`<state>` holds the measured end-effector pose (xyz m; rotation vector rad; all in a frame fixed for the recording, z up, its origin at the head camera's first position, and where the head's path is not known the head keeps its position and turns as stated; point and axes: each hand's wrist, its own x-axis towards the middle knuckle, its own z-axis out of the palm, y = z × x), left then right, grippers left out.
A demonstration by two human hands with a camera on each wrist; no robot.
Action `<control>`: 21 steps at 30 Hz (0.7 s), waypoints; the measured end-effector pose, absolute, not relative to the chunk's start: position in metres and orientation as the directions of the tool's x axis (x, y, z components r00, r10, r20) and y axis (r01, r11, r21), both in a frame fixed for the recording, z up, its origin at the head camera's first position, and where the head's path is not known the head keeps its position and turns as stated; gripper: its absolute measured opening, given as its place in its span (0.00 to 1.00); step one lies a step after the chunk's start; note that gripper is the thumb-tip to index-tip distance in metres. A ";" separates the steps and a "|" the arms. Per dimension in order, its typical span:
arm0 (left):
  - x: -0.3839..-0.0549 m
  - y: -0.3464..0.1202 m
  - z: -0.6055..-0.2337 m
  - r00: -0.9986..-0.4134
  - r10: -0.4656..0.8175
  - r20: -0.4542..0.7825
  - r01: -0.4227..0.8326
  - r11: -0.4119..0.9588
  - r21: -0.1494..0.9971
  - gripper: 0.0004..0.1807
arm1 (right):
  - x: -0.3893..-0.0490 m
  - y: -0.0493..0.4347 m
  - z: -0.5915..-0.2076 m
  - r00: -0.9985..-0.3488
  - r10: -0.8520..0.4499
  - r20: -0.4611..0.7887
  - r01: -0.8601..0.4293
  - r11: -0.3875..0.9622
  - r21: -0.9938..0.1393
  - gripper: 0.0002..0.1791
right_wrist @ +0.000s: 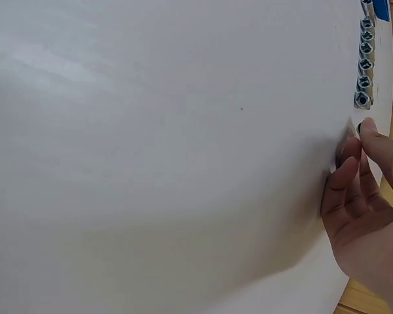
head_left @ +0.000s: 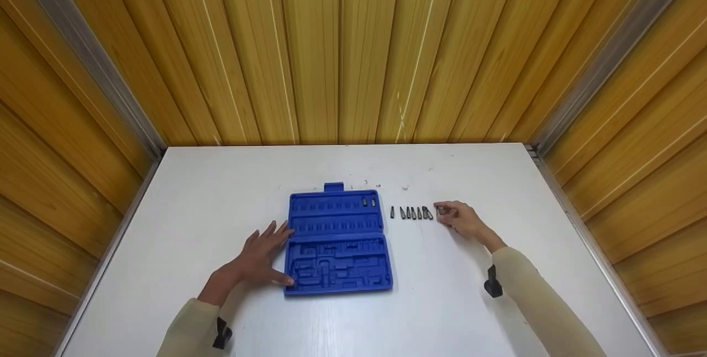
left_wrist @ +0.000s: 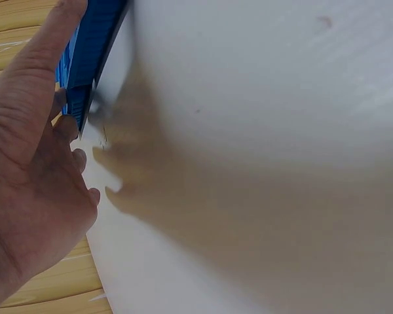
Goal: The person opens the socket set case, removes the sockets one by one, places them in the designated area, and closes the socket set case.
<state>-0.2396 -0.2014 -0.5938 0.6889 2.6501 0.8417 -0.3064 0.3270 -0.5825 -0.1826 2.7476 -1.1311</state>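
Observation:
An open blue plastic tool case (head_left: pixel 337 235) lies on the table, its inside moulded with slots and recesses. Two small metal sockets (head_left: pixel 364 202) sit in its upper row at the right end. My left hand (head_left: pixel 259 257) is spread along the case's left side, with thumb and fingertips at the edge; the left wrist view shows the thumb (left_wrist: pixel 36 72) against the blue wall. To the right of the case, several small silver sockets (head_left: pixel 413 213) stand in a row. At that row's right end my right hand (head_left: pixel 461 220) pinches another socket (right_wrist: pixel 359 128), mostly hidden by thumb and fingers.
A white table (head_left: pixel 182 208) carries everything, with a few small dark specks (head_left: pixel 378 185) behind the case. Yellow wood-patterned panels (head_left: pixel 309 53) rise at the back and both sides. A blue latch tab (head_left: pixel 333 187) sticks out from the case's far edge.

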 end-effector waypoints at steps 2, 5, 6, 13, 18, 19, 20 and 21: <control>-0.240 -0.201 -0.594 -0.849 0.516 -0.115 0.355 0.718 0.599 0.67 | -0.307 0.325 -0.582 -0.977 -0.185 -0.101 -0.065 0.717 -0.694 0.22; -0.240 -0.201 -0.593 -0.850 0.514 -0.117 0.353 0.721 0.597 0.67 | -0.308 0.323 -0.581 -0.976 -0.199 -0.092 -0.084 0.727 -0.681 0.21; -0.240 -0.201 -0.593 -0.850 0.513 -0.118 0.353 0.721 0.596 0.67 | -0.308 0.322 -0.581 -0.975 -0.205 -0.087 -0.092 0.728 -0.680 0.21; -0.239 -0.201 -0.593 -0.848 0.518 -0.114 0.356 0.716 0.601 0.68 | -0.307 0.324 -0.582 -0.972 -0.220 -0.085 -0.104 0.722 -0.684 0.21; -0.239 -0.202 -0.593 -0.849 0.515 -0.113 0.356 0.718 0.598 0.68 | -0.308 0.329 -0.580 -0.960 -0.270 -0.075 -0.139 0.691 -0.710 0.22; -0.239 -0.202 -0.593 -0.850 0.513 -0.116 0.355 0.722 0.594 0.68 | -0.308 0.330 -0.579 -0.957 -0.277 -0.080 -0.138 0.682 -0.719 0.23; -0.239 -0.202 -0.593 -0.851 0.511 -0.118 0.352 0.724 0.593 0.68 | -0.308 0.331 -0.578 -0.955 -0.284 -0.087 -0.134 0.672 -0.728 0.23; -0.238 -0.202 -0.593 -0.852 0.510 -0.120 0.351 0.725 0.592 0.68 | -0.308 0.332 -0.577 -0.954 -0.285 -0.097 -0.123 0.664 -0.738 0.23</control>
